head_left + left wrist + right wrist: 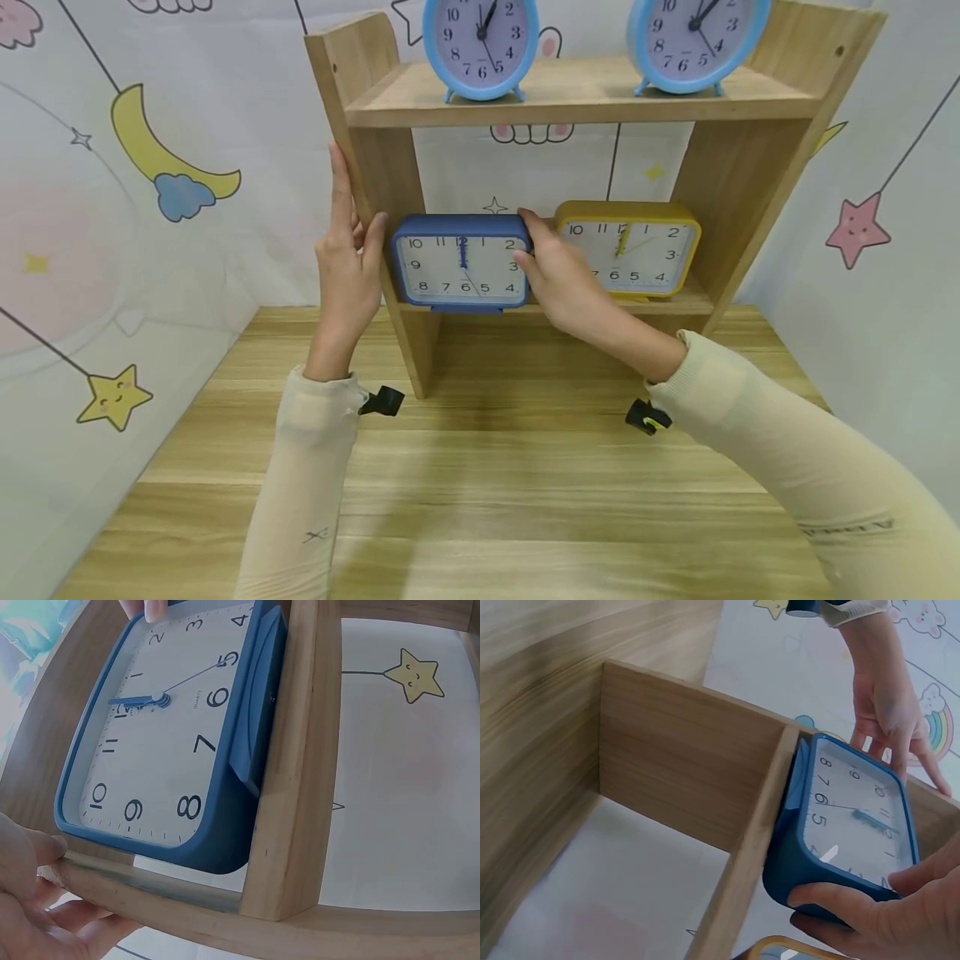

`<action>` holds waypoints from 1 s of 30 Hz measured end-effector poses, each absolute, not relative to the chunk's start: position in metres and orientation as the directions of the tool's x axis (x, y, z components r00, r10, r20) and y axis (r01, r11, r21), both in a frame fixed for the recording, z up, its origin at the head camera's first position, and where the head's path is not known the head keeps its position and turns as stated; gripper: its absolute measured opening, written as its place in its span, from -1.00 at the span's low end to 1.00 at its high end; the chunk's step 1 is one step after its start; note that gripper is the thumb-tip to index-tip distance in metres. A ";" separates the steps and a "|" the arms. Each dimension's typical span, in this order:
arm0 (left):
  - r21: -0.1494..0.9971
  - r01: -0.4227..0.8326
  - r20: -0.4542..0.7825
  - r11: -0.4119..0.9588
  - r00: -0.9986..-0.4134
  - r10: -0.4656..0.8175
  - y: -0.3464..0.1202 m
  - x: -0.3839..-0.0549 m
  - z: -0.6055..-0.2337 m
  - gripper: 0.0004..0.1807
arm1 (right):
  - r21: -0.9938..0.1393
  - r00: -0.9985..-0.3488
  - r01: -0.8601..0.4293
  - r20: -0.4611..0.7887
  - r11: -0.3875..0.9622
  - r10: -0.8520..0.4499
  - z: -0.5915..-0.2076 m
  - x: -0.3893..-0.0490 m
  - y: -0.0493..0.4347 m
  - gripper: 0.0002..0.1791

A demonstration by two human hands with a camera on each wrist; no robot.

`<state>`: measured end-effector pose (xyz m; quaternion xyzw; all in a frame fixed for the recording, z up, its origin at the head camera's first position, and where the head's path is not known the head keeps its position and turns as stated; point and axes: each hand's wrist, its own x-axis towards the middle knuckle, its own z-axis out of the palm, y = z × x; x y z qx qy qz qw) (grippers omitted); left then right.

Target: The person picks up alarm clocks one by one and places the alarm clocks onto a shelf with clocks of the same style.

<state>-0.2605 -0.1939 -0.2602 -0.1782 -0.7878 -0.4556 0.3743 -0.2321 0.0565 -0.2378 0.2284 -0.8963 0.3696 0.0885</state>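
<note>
A blue rectangular alarm clock (465,225) stands at the left end of the middle shelf, close to the side panel. My right hand (566,279) grips its right end, with the thumb on the front rim. My left hand (347,271) holds the wooden shelf unit (367,167) by its left side panel, fingers along the outside and thumb at the front edge. In the left wrist view, the blue clock (169,735) has its foot near the shelf's front edge. Just right of my right hand stands a yellow rectangular alarm clock (630,212), its left part hidden.
Two light blue round alarm clocks (481,42) (696,37) stand on the upper shelf. The unit rests on a wood-grain table (480,483). Printed cloth walls (180,275) enclose the back and sides.
</note>
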 end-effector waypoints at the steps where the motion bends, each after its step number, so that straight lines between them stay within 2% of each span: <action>1: 0.586 0.622 0.751 0.520 -0.657 -0.061 -0.194 -0.260 -0.260 -0.23 | -0.610 -0.881 -0.472 0.322 0.636 -0.346 -0.236 -0.232 0.056 -0.39; 8: 0.584 0.618 0.755 0.526 -0.652 -0.071 -0.194 -0.260 -0.260 -0.22 | -0.532 -0.893 -0.450 0.255 0.718 -0.371 -0.220 -0.232 0.054 -0.39; 15: 0.579 0.617 0.757 0.533 -0.650 -0.071 -0.194 -0.260 -0.260 -0.22 | -0.498 -0.889 -0.455 0.201 0.739 -0.412 -0.207 -0.236 0.054 -0.42; 30: 0.574 0.616 0.761 0.540 -0.645 -0.074 -0.193 -0.260 -0.261 -0.24 | -0.529 -0.913 -0.374 0.066 0.762 -0.402 -0.194 -0.251 0.050 -0.49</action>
